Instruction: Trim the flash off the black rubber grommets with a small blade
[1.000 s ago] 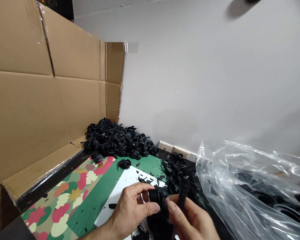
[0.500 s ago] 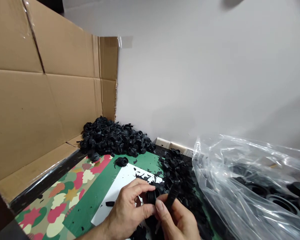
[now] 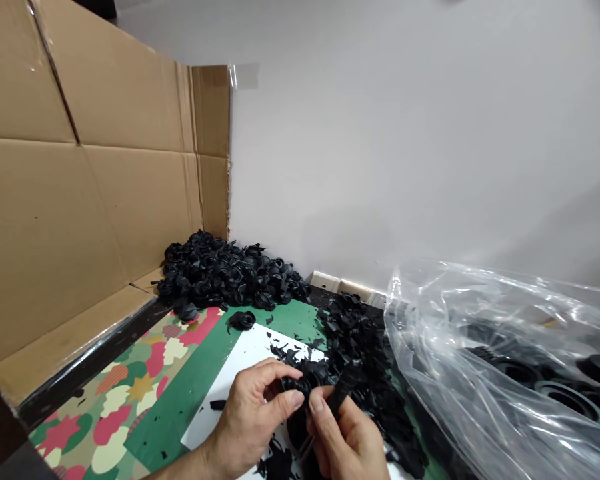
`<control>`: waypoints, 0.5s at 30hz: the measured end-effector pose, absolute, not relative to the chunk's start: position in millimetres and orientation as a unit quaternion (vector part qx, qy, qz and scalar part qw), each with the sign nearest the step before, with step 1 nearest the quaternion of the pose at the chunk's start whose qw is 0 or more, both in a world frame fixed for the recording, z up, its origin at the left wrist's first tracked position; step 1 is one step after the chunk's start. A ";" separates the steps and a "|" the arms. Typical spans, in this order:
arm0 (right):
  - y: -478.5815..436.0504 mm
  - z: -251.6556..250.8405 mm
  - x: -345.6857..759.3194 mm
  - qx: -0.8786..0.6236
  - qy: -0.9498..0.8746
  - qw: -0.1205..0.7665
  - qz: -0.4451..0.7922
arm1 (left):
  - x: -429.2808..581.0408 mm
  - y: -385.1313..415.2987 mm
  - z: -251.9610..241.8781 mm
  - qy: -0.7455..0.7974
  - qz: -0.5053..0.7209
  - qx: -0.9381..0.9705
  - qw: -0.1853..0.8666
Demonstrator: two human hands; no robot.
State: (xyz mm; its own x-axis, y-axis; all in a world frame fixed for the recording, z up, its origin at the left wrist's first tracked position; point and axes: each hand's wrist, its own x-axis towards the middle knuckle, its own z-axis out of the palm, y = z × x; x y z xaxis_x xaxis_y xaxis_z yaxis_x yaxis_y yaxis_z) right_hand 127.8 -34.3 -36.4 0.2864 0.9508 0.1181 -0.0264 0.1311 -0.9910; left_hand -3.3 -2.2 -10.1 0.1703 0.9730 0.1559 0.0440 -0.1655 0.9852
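Note:
My left hand [image 3: 255, 410] pinches a black ribbed rubber ring [image 3: 297, 385] between thumb and fingers. Close beside it, my right hand [image 3: 347, 433] is closed round a black-handled tool [image 3: 345, 387] whose handle sticks up past the fingers. A thin, metallic-looking piece shows below that thumb, though its shape is hard to make out. Dark rubber hangs beneath the ring between both hands. Under them lies a white sheet [image 3: 213, 383] strewn with black scraps [image 3: 277, 460].
A heap of black ribbed rubber parts [image 3: 230, 273] lies against the cardboard wall [image 3: 130, 193]. Shredded black trimmings [image 3: 360, 340] pile up at right. Further right, a clear plastic bag [image 3: 430, 333] holds black rings. One loose part [image 3: 241, 321] rests on the green mat [image 3: 180, 393].
The ring has turned in my left hand, showing its opening more. My right hand has shifted slightly left and down, and the metallic piece under its thumb has come into view.

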 end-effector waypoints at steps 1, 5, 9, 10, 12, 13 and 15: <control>-35.3 -32.0 132.7 -0.527 -0.432 0.612 0.402 | -3.7 -1.3 -11.3 0.431 0.473 0.594 0.487; -39.6 -11.4 153.3 -0.477 -0.420 0.702 0.323 | -4.5 0.7 -17.2 0.441 0.440 0.582 0.522; -43.6 -5.0 157.8 -0.447 -0.426 0.731 0.290 | -3.8 -1.4 -19.1 0.444 0.426 0.573 0.541; -44.1 -7.0 156.6 -0.451 -0.422 0.728 0.298 | -3.5 -2.2 -18.7 0.442 0.423 0.574 0.544; -44.1 -13.6 153.8 -0.454 -0.427 0.723 0.298 | -3.1 -3.4 -17.7 0.438 0.419 0.584 0.540; -43.5 -17.6 152.7 -0.452 -0.437 0.722 0.290 | -3.0 -3.7 -17.1 0.436 0.418 0.592 0.533; -41.4 -25.0 151.7 -0.449 -0.456 0.721 0.266 | -3.1 -3.7 -16.3 0.430 0.420 0.606 0.521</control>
